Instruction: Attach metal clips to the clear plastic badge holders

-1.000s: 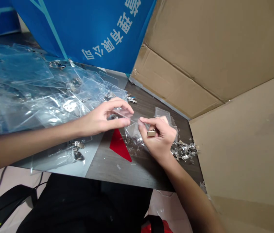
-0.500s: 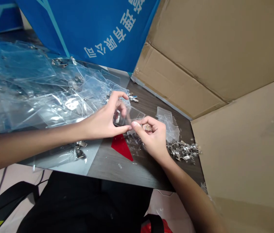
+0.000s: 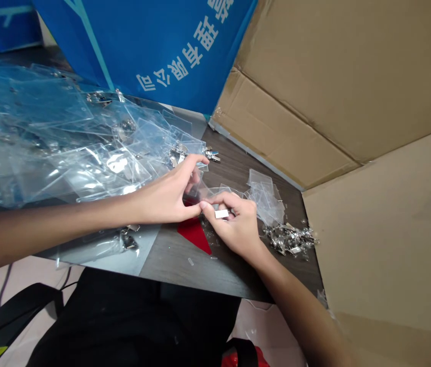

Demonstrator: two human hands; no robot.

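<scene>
My left hand (image 3: 169, 196) pinches a small clear plastic badge sleeve (image 3: 210, 192) between thumb and fingers. My right hand (image 3: 234, 224) touches it from the right, thumb and forefinger pinched at the sleeve's edge, with a small metal clip (image 3: 221, 213) held in the fingers. Both hands meet just above a red triangle (image 3: 194, 235) on the dark wooden table (image 3: 185, 265). How the clip sits against the sleeve is hidden by the fingers.
A big heap of clear sleeves with clips (image 3: 55, 148) covers the left of the table. A small stack of clear sleeves (image 3: 267, 196) and a pile of loose metal clips (image 3: 290, 238) lie to the right. Cardboard box flaps (image 3: 353, 102) and a blue panel (image 3: 162, 46) stand behind.
My hands have come together, and the sleeve and clip moved lower and a little left, over the red triangle. My right hand turned so the clip shows under the fingers.
</scene>
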